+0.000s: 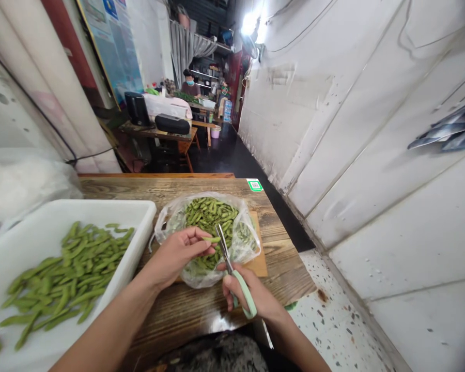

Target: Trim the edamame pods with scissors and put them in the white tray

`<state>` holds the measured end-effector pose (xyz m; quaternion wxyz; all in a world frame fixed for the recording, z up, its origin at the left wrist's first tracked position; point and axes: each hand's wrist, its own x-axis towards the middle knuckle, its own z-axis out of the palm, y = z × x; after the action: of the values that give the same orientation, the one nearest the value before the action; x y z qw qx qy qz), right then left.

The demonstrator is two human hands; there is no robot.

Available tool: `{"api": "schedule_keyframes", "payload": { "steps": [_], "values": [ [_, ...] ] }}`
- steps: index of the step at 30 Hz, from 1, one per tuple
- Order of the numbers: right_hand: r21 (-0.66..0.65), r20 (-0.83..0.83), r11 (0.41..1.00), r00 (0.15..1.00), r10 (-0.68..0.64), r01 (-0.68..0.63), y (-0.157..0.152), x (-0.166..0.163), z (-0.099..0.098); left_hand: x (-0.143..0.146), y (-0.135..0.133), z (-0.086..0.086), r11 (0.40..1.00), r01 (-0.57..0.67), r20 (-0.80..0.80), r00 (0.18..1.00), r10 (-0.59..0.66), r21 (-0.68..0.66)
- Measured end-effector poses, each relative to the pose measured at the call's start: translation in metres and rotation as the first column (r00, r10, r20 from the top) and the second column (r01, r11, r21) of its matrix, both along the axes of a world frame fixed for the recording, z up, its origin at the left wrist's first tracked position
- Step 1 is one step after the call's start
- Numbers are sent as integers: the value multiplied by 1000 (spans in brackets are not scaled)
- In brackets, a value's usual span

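My left hand (182, 253) pinches a green edamame pod (212, 239) between thumb and fingers, above a clear plastic bag (170, 219) full of pods. In my right hand (246, 289) is a pair of scissors (245, 294) with pale green handles, fingers through the loops. Its blades point away from me and meet the tip of the held pod; whether they are fully closed cannot be made out. Loose edamame pods (213, 209) fill the bag under both hands. To the left, more pods (77, 268) lie in a white plastic tub (149, 214).
The bag rests on a wooden table (282, 263), partly over a tan board (261, 266). A green QR-code card (254, 185) lies at the far corner. Behind are another table (166, 135), a masked person (189, 88) and a pink bucket (215, 132). A white wall (352, 155) runs along the right.
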<state>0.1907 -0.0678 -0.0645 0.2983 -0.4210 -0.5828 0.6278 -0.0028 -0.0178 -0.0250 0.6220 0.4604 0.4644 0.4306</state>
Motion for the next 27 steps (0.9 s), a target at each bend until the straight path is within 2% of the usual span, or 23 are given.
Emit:
{"api": "schedule_keyframes", "payload": {
  "steps": [7, 11, 16, 23, 27],
  "values": [
    [25, 42, 999, 999, 22, -23, -2, 2, 4, -1, -2, -1, 1000, 5, -162, 987, -5, 0],
    [51, 101, 998, 995, 23, -28, -1, 3, 8, 1, -2, 2, 1000, -12, -200, 980, 14, 12],
    [90, 123, 995, 992, 36, -47, 0, 6, 4, 3, -5, 6, 999, -22, -222, 975, 28, 29],
    [126, 149, 991, 988, 36, -55, -1, 8, 6, 3, -6, 0, 999, -36, -175, 984, 42, 38],
    [60, 96, 998, 995, 13, -19, -2, 5, 5, 5, -7, -1, 999, -22, -150, 988, 26, 31]
  ]
}}
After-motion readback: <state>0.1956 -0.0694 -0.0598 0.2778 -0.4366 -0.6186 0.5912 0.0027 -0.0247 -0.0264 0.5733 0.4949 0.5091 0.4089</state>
